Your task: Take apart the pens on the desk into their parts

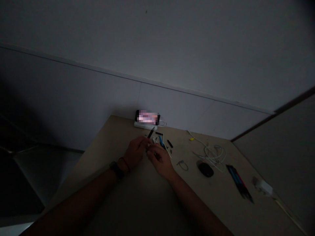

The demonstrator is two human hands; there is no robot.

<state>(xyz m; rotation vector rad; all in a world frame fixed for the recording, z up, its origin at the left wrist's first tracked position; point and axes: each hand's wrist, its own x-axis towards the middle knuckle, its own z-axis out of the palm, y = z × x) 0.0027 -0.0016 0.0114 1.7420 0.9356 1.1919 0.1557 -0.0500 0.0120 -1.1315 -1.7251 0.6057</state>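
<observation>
In dim light, both my hands rest near the far end of a pale table [110, 137]. My left hand [135, 152] is closed around a dark pen [150, 132] whose tip sticks up and away past my fingers. My right hand [159, 159] is curled just beside it, fingers pinched at a small pale part that I cannot make out. Several small pen parts [163, 142], one blue, others black and white, lie just beyond my fingers. A watch and a cord band sit on my left wrist.
A phone [147, 117] with a lit screen leans against the wall on a white block. To the right lie a white cable coil [214, 153], a dark mouse [205, 169], a bundle of pens [239, 182], a small loop [182, 164] and a white charger [263, 186].
</observation>
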